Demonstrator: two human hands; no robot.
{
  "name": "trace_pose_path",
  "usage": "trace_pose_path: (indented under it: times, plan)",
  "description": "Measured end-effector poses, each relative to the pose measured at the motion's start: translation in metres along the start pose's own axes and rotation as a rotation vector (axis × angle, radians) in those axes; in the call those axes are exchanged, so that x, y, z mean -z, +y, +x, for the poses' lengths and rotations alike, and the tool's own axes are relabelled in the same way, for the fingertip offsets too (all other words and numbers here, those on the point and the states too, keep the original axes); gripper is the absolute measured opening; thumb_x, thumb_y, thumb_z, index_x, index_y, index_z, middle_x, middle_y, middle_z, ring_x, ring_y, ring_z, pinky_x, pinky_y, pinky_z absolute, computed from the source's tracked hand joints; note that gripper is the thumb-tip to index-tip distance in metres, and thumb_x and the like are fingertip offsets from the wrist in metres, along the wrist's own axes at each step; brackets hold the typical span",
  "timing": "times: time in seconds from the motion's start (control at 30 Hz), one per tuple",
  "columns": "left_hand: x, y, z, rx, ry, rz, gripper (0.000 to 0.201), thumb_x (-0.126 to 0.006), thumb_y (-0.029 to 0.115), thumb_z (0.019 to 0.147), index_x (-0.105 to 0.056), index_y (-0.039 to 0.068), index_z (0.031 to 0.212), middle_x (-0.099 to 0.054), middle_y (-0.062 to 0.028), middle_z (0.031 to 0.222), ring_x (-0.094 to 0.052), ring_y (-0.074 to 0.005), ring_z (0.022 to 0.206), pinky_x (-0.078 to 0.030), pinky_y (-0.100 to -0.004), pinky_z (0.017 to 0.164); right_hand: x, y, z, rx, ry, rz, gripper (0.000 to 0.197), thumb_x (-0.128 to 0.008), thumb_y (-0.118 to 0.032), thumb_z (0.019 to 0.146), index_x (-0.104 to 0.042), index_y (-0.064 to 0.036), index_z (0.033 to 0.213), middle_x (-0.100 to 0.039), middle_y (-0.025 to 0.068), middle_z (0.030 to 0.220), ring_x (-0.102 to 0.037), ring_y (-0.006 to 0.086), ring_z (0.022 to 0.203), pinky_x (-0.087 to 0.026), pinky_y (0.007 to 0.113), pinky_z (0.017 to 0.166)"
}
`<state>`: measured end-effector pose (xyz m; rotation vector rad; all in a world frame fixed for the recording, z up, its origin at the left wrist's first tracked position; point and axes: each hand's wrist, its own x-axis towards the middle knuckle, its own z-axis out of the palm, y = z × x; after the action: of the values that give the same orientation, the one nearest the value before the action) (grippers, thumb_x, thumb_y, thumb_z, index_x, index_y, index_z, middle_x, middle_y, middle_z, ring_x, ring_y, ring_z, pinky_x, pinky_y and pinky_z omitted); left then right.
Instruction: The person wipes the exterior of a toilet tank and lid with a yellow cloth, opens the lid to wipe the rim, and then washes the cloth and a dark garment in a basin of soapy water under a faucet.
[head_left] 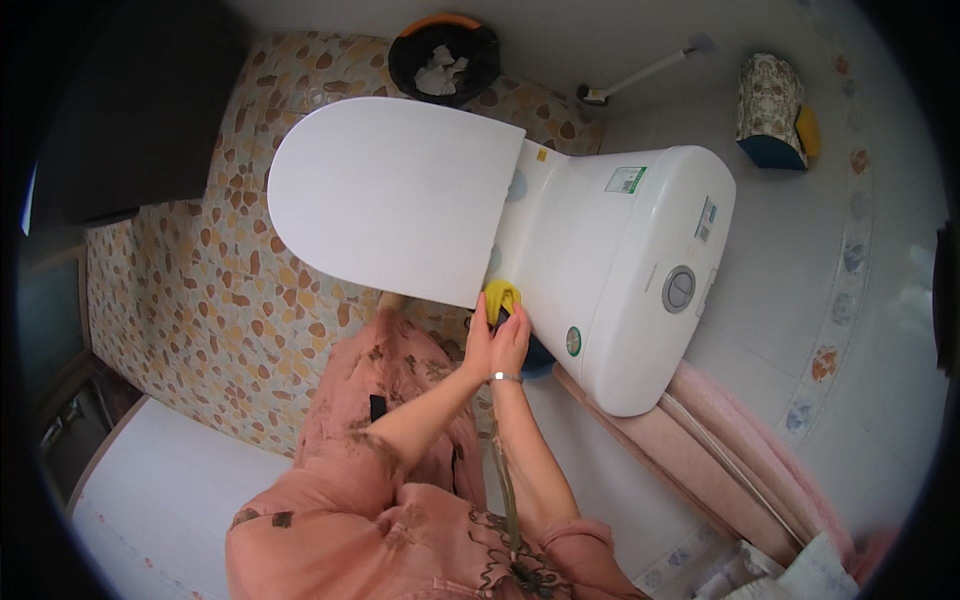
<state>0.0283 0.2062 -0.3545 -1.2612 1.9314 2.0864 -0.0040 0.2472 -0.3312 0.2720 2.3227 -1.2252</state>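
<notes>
A yellow cloth is bunched up at the near edge of a white toilet, beside the hinge end of its lowered lid. My left hand closes on the cloth from the left. Pressed against it, my right hand grips the same cloth from the right, a bracelet at its wrist. Part of the cloth is hidden by my fingers, and something dark shows between them. The toilet's white tank stands just right of my hands.
A blue rounded object shows partly beneath my right hand. Behind the toilet are a black bin with crumpled paper and a white-handled brush. A patterned box hangs on the wall. Pinkish boards lean near the tank.
</notes>
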Motion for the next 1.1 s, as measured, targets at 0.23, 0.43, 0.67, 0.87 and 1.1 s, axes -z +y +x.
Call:
trace_pose_path:
  times: [0.23, 0.43, 0.67, 0.87, 1.1]
  plan:
    - [0.007, 0.027, 0.059, 0.406, -0.223, -0.487, 0.047, -0.036, 0.037, 0.093, -0.044, 0.004, 0.125, -0.047, -0.0106, 0.126, -0.044, -0.0170, 0.115, -0.036, -0.0262, 0.093, -0.016, 0.012, 0.039, -0.292, -0.236, 0.947, 0.078, -0.020, -0.060, 0.089, -0.019, 0.0006, 0.137, -0.022, 0.0105, 0.143, -0.020, 0.0196, 0.132, -0.014, 0.031, 0.108]
    - [-0.002, 0.096, 0.120, 0.360, -0.349, -0.216, 0.046, -0.044, 0.031, 0.090, -0.043, 0.001, 0.125, -0.047, -0.0140, 0.125, -0.044, -0.0216, 0.115, -0.035, -0.0294, 0.095, -0.049, -0.031, 0.102, -0.093, -0.011, 1.063, 0.070, -0.029, -0.052, 0.091, -0.023, 0.0014, 0.136, -0.027, 0.0113, 0.141, -0.027, 0.0218, 0.128, -0.020, 0.033, 0.106]
    - [-0.022, 0.127, 0.215, -0.331, -0.301, 0.189, 0.044, -0.047, 0.018, 0.084, -0.044, -0.002, 0.123, -0.042, -0.0232, 0.126, -0.041, -0.0334, 0.117, -0.035, -0.0335, 0.096, -0.052, -0.089, 0.164, 0.212, 0.161, 0.971, 0.069, -0.031, -0.052, 0.090, -0.024, -0.0004, 0.136, -0.027, 0.0123, 0.140, -0.027, 0.0221, 0.128, -0.021, 0.032, 0.105]
    - [-0.034, 0.141, 0.265, -0.728, -0.417, 0.801, 0.066, -0.056, 0.005, 0.068, -0.033, -0.003, 0.128, -0.025, -0.0266, 0.136, -0.034, -0.0421, 0.120, -0.032, -0.0396, 0.100, -0.061, -0.090, 0.173, 0.287, 0.221, 0.952, 0.065, -0.031, -0.047, 0.092, -0.024, 0.0026, 0.133, -0.029, 0.0154, 0.137, -0.030, 0.0236, 0.125, -0.023, 0.033, 0.104]
    - [-0.024, 0.166, 0.223, -0.669, -0.513, 1.387, 0.087, -0.072, 0.023, 0.058, -0.030, -0.003, 0.130, -0.025, -0.0256, 0.137, -0.034, -0.0396, 0.122, -0.025, -0.0431, 0.103, -0.046, -0.063, 0.092, 0.185, 0.361, 0.715, 0.048, -0.038, -0.031, 0.094, -0.039, 0.0057, 0.124, -0.042, 0.0164, 0.128, -0.038, 0.0239, 0.120, -0.026, 0.033, 0.101]
